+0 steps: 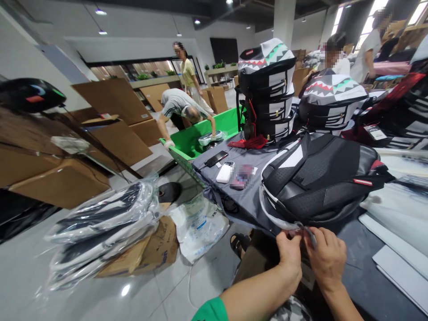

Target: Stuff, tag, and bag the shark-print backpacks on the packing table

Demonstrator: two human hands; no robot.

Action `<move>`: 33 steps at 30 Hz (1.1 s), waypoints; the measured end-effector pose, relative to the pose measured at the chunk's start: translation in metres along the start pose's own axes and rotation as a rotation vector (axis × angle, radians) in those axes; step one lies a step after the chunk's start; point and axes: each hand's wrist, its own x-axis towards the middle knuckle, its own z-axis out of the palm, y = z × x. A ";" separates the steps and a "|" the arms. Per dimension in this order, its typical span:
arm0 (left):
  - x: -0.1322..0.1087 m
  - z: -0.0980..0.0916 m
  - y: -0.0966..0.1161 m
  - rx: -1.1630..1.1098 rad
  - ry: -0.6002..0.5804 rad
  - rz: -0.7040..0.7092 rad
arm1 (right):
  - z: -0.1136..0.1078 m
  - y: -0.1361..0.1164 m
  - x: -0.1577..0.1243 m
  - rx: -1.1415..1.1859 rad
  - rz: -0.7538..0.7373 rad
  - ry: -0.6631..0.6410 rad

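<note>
Left hand (289, 256): fingers bunched, pinching the near rim of the black backpack (321, 178).
Right hand (327, 258): thumb and fingers closed on a small grey metal pull (310, 235) at the same rim, just beside the left hand.
Black backpack: lies flat on the grey-covered table (247, 200), mesh back panel up, near edge at both hands.
Red tab (363, 182): on the pack's right side, lettering too small to read.
Shark-mouth backpacks: one upright (267, 89), one lower beside it (329, 100), both behind the black pack; teeth print in white, red and green. No brand legible.
Hang tag (376, 132): white, on the bags at right, print unreadable.
Table items: black phone (216, 158) and white device (224, 172), left of the black pack.
Floor: plastic-wrapped packs (103, 223) stacked on a cardboard box (157, 249) with blue lettering, not readable. Clear plastic bag (200, 227) with blue print, also not readable.
Green cart (187, 142): past the table's far end, a person (180, 107) bent over it.
</note>
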 end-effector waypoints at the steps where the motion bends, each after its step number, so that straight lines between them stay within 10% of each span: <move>1: -0.001 -0.002 0.003 0.008 -0.034 0.025 | 0.003 -0.001 0.000 0.005 -0.012 0.007; 12: -0.013 0.001 0.035 0.095 -0.183 0.058 | -0.015 -0.010 0.001 0.044 -0.108 -0.197; 20: -0.028 -0.018 0.037 0.099 -0.197 0.123 | -0.008 -0.004 0.003 0.051 -0.042 -0.062; 25: -0.014 -0.015 0.016 -0.146 -0.306 -0.093 | -0.010 0.001 0.004 0.364 0.205 -0.131; 33: -0.003 -0.006 0.006 -0.308 -0.574 -0.263 | -0.006 0.032 0.012 0.774 0.702 -0.620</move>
